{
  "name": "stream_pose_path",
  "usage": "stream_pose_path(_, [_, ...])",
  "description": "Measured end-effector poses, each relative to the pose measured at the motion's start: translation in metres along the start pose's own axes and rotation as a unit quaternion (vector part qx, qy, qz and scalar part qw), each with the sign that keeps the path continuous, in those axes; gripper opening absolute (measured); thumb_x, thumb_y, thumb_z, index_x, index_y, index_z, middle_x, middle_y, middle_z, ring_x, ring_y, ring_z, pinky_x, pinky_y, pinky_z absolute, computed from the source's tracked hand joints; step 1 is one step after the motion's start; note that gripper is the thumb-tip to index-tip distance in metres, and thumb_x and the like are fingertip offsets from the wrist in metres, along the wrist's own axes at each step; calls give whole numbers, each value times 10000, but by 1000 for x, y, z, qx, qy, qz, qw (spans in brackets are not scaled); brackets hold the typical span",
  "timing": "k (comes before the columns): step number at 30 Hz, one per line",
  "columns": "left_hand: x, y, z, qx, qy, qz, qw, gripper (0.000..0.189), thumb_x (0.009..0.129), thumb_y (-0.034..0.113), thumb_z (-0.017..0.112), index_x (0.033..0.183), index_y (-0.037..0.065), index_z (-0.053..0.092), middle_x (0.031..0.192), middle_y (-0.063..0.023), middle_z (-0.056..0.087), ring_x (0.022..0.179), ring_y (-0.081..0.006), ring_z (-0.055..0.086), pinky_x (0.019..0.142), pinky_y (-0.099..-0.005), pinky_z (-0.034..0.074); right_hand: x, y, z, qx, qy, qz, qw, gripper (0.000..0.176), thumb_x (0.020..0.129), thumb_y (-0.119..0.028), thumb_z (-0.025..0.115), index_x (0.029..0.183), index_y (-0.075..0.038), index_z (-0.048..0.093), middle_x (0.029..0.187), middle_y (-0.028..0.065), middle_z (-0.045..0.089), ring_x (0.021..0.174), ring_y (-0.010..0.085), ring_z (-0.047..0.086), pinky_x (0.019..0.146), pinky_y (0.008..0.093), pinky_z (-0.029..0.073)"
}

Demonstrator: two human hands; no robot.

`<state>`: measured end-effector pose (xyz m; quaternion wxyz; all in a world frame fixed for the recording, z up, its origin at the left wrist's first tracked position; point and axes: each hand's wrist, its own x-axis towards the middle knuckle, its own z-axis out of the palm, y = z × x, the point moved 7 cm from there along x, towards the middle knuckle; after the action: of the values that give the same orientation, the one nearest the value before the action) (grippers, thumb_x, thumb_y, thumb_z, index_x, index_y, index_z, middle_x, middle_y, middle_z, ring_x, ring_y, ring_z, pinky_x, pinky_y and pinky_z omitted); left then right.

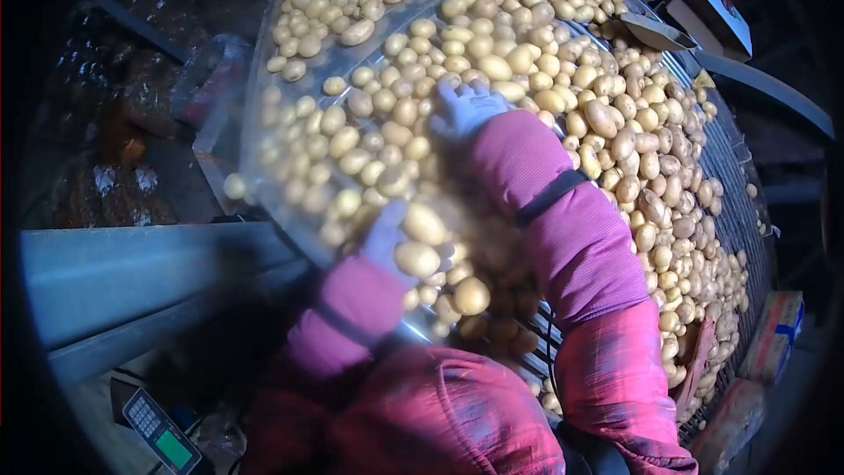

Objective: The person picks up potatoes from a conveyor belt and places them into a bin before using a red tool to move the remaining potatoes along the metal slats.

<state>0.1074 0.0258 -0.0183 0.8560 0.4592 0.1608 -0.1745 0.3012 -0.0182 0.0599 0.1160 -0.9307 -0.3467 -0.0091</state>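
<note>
My left hand (383,239), in a pale bluish glove, curls round two large potatoes (417,259) at the near edge of the pile. Its fingers are partly hidden beneath them. My right hand (472,112), gloved alike, reaches farther forward with fingers apart, resting on the heap of yellow potatoes (502,68). No potato is visibly gripped in it. Potatoes of mixed sizes surround both hands, and some below the right forearm lie in shadow.
The potatoes lie on a slatted metal surface (737,198) with a raised rim. A metal scoop (658,32) rests at the far right. On the left are a metal beam (158,268) and a keypad display (159,433). A taped box (774,337) stands at right.
</note>
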Motion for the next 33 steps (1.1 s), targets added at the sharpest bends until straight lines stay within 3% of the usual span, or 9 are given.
stream_pose_path(3, [-13, -13, 15, -164, 24, -35, 986, 145, 866, 158, 479, 937, 54, 551, 917, -59, 528, 838, -178, 523, 736, -326, 462, -7, 9, 13, 10, -58, 24, 998, 495, 839, -377, 462, 1238, -84, 461, 1189, 194, 538, 1154, 378, 467, 964, 476, 367])
stream_pose_path(6, [-16, -13, 22, 332, 11, 48, 942, 206, 871, 202, 483, 1010, 73, 561, 980, -51, 552, 903, -181, 533, 755, -302, 458, -1, 59, 16, 95, -131, 64, 985, 380, 826, -357, 510, 1180, -218, 520, 1085, 148, 598, 1118, 337, 508, 888, 499, 413])
stream_pose_path(9, [-20, -46, 21, -57, -79, -60, 993, 230, 884, 231, 473, 1032, 78, 559, 999, -50, 558, 904, -187, 544, 748, -310, 466, 2, 102, 18, -94, -129, 89, 983, 328, 836, -311, 495, 1144, -212, 547, 1118, 153, 573, 1121, 351, 510, 896, 491, 420])
stream_pose_path(13, [-34, -27, 27, 170, -22, 32, 985, 311, 936, 299, 413, 1084, 46, 515, 991, -69, 573, 851, -167, 590, 623, -291, 496, 18, 99, 37, -23, -138, 100, 985, 354, 827, -322, 528, 1165, -218, 546, 1253, 157, 460, 1177, 351, 464, 935, 464, 412])
stream_pose_path(14, [-31, -25, 26, -123, 46, -28, 991, 273, 929, 248, 462, 1095, 36, 502, 976, -74, 587, 778, -158, 608, 571, -256, 494, 27, 101, 43, -45, -141, 98, 984, 361, 821, -342, 534, 1156, -210, 560, 1247, 163, 471, 1170, 355, 470, 942, 452, 411])
stream_pose_path(21, [-31, -10, 34, -95, 59, 14, 994, 252, 883, 147, 559, 1088, 14, 501, 955, -69, 596, 793, -153, 610, 633, -263, 529, 13, 126, 42, -120, -147, 139, 972, 400, 816, -368, 509, 1071, -85, 629, 1102, 195, 608, 1036, 313, 590, 878, 405, 460])
stream_pose_path(22, [-35, 10, 38, 298, 49, 126, 945, 241, 878, 155, 565, 1066, 13, 515, 942, -64, 596, 788, -159, 607, 633, -256, 528, 12, 130, 48, -122, -149, 138, 972, 400, 816, -368, 509, 1071, -85, 629, 1102, 195, 608, 1036, 313, 590, 878, 405, 460])
stream_pose_path(29, [-24, -7, 37, -94, 64, 7, 993, 168, 901, 92, 494, 1055, 29, 471, 887, -83, 577, 717, -171, 598, 560, -283, 545, 23, 143, 68, -3, -171, 109, 979, 593, 730, -387, 694, 1210, -86, 517, 1157, 138, 582, 1075, 294, 555, 888, 372, 455])
stream_pose_path(33, [-33, -5, 33, 37, 74, 180, 980, 277, 848, 91, 593, 1085, 16, 472, 969, -86, 595, 791, -164, 612, 585, -269, 545, 28, 162, 84, 90, -139, 103, 981, 555, 756, -376, 673, 1198, -74, 528, 1127, 125, 597, 1045, 269, 570, 864, 353, 465])
